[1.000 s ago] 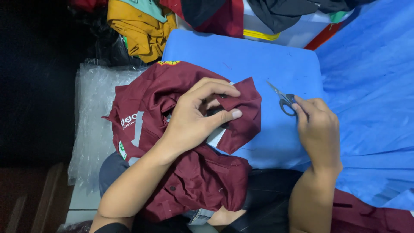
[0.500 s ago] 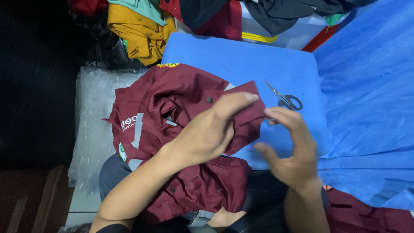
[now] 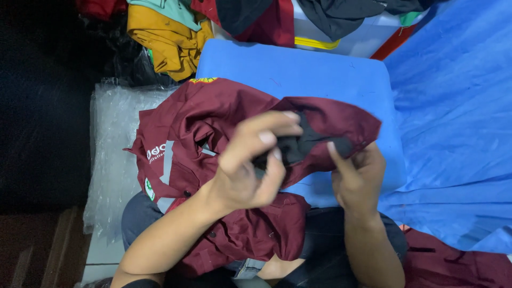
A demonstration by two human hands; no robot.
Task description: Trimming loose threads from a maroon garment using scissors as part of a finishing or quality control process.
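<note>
While the maroon shirt (image 3: pixel 213 160) drapes over the lap onto the blue cushion (image 3: pixel 320 74), the left hand (image 3: pixel 250 165) pinches a dark inner fold and the right hand (image 3: pixel 357 176) grips the flap's edge, probably stretching it flat to check it. Soft cotton-looking stuff; crinkly plastic wrap (image 3: pixel 112 138) left, piled clothes (image 3: pixel 170 37) behind.

**Cluttered sewing corner under dim light**

A blue cushion (image 3: pixel 320 69) is set in the middle, with blue cloth (image 3: pixel 453 133) spread to its right. Bubble wrap (image 3: pixel 112 160) is laid at the left, beside a dark, unlit floor. Heaped clothes (image 3: pixel 170 37), mustard, teal, red and black, are piled along the top. A white box (image 3: pixel 362 37) is partly covered.
</note>
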